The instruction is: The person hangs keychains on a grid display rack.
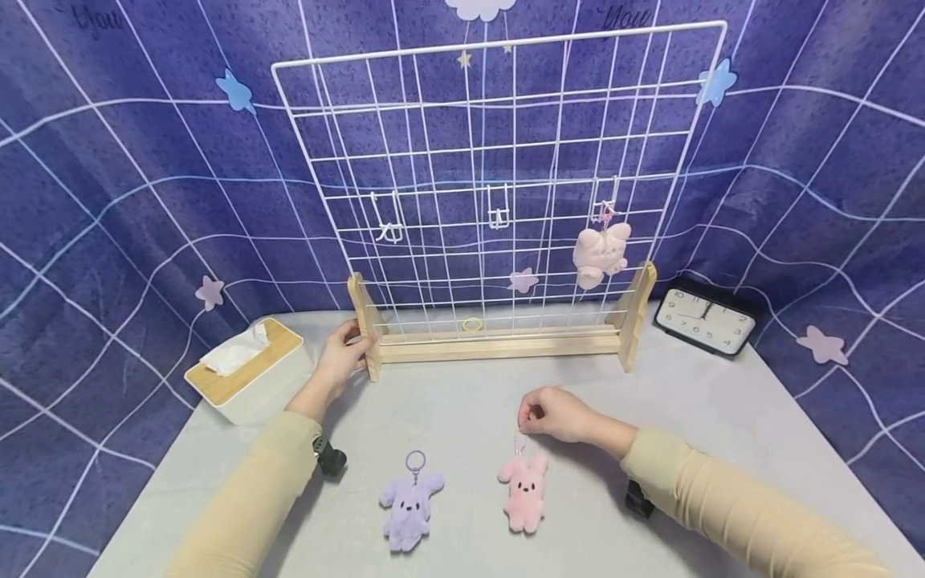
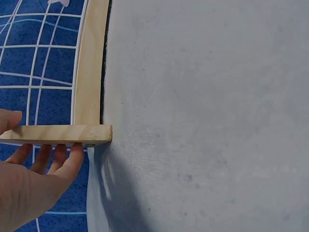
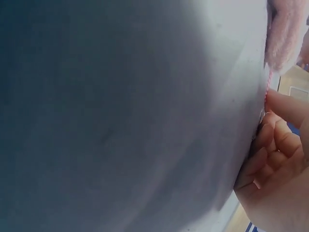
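Observation:
My left hand [image 1: 338, 359] grips the left wooden foot [image 1: 364, 327] of a white wire grid rack [image 1: 490, 152]. In the left wrist view the thumb is on one face of that foot and the fingers lie against the other. Over the table's middle, my right hand [image 1: 560, 415] pinches the cord [image 1: 519, 443] of a pink bunny plush keychain [image 1: 525, 494]. Its pink fur and twisted cord show at the edge of the right wrist view. Left of it lies a purple plush keychain [image 1: 409, 514] with a ring on top, touched by neither hand.
A pale pink plush [image 1: 601, 255] hangs from the rack's right hook; the left hook [image 1: 389, 229] and middle hook [image 1: 499, 217] also sit on the grid. A tissue box [image 1: 249, 373] stands at left, a clock [image 1: 704, 319] at right. Behind hangs a blue curtain [image 1: 144, 160].

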A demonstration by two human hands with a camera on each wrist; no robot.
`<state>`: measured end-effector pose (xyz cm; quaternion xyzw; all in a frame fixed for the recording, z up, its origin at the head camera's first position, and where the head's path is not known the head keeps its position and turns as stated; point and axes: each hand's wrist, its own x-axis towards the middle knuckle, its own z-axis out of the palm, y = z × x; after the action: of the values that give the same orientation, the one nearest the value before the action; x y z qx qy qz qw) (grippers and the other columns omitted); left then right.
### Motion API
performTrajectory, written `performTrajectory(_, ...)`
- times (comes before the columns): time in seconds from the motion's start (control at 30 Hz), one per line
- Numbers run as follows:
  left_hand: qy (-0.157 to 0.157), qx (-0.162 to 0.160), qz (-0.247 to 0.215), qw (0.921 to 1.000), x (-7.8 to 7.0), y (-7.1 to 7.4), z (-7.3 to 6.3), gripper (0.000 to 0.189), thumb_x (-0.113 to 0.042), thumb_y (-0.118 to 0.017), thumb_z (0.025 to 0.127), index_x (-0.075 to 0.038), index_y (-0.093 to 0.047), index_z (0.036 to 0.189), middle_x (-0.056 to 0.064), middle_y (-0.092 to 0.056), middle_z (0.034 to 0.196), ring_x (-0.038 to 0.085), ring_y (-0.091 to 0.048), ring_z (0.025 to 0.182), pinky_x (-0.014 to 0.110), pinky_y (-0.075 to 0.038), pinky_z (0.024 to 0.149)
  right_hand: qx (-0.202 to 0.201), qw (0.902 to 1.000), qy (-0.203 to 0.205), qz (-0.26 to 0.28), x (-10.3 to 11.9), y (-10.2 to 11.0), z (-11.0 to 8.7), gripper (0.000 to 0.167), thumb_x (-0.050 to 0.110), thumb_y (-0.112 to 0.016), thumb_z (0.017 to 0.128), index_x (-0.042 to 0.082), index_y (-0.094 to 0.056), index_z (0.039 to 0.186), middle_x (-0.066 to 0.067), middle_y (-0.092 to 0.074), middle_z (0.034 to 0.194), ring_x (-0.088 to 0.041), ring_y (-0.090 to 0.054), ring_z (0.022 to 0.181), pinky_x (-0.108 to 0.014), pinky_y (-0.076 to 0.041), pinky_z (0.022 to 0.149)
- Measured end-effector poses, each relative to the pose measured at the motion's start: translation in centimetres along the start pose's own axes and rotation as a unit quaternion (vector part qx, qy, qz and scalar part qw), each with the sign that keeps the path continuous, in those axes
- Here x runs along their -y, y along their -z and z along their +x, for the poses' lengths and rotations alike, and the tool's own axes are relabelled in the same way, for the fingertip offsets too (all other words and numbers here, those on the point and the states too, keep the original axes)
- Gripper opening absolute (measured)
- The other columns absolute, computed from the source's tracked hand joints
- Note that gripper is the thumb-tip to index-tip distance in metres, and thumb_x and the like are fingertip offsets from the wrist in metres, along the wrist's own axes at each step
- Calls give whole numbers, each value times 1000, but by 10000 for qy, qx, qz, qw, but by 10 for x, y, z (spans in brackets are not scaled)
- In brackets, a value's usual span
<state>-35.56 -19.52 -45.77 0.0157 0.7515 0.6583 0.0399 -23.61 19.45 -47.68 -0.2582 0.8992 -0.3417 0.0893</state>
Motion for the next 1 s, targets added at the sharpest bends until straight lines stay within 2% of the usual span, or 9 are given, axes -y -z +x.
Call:
performTrajectory(0.13, -13, -17, 33, 10000, 1, 0, 0, 57, -11, -58, 104, 1, -35, 155, 25, -43, 146, 34, -54, 123, 51, -48, 107, 158, 9998, 23, -66, 0, 0, 0, 14, 9, -74, 92, 13, -66, 81, 11, -51, 69, -4, -46, 66, -24, -43, 64)
performTrajectory(0.27, -12, -44, 61, 10000, 1, 0, -1, 57, -12, -58, 104, 1, -35, 155, 24, -43, 146, 30, -55, 120, 50, -49, 105, 301, 9995, 24, 85, 0, 2, 0, 13, 9, -71, 94, 11, -64, 83, 9, -54, 73, -5, -46, 70, -23, -43, 65)
performTrajectory(0.5, -50, 23, -33, 10000, 0, -1, -2, 60, -12, -59, 103, 1, -33, 156, 24, -41, 148, 36, -52, 125, 51, -47, 107, 535, 9975, 156, 425, 2, 9, -3, 12, 9, -68, 97, 8, -63, 86, 7, -59, 82, -7, -51, 79, -25, -47, 75)
performTrajectory(0.77, -337, 48, -32, 9994, 0, 2, -5, 60, -15, -63, 100, 4, -38, 151, 26, -48, 139, 28, -59, 113, 42, -56, 96, 397, 9961, 365, 697, 0, 8, -3, 12, 1, -65, 97, 7, -61, 87, 1, -67, 85, -7, -59, 81, -25, -54, 77)
performTrajectory(1.0, -83, 35, -52, 9999, 1, -1, -2, 58, -11, -57, 104, 1, -34, 156, 25, -42, 146, 38, -52, 126, 51, -48, 107, 332, 9922, 405, 1129, -1, 9, -3, 6, -2, -66, 95, 2, -65, 91, -4, -69, 84, -11, -62, 80, -26, -55, 78)
